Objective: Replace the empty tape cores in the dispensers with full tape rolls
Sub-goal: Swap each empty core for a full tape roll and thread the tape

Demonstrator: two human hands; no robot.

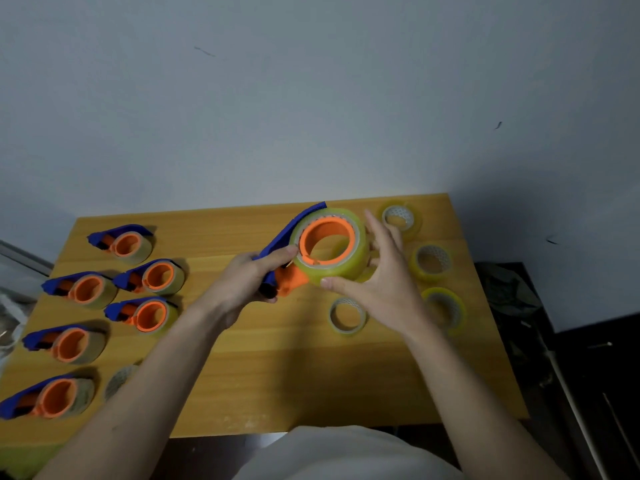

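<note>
A blue and orange tape dispenser (282,239) is held above the wooden table (277,368), with a full yellowish tape roll (349,268) seated on its orange hub. My left hand (247,282) grips the dispenser's blue handle. My right hand (377,275) cups the roll's right side, thumb under its front edge and fingers spread behind it. Several more dispensers lie at the left, such as one (123,242) at the back and one (45,398) at the front. Three full rolls (401,218) (433,263) (446,308) stand at the right. A thin, nearly empty core (347,315) lies below my right hand.
Another flat core (119,379) shows beside my left forearm. A grey wall rises behind the table. Dark clutter (554,341) fills the floor to the right of the table's edge.
</note>
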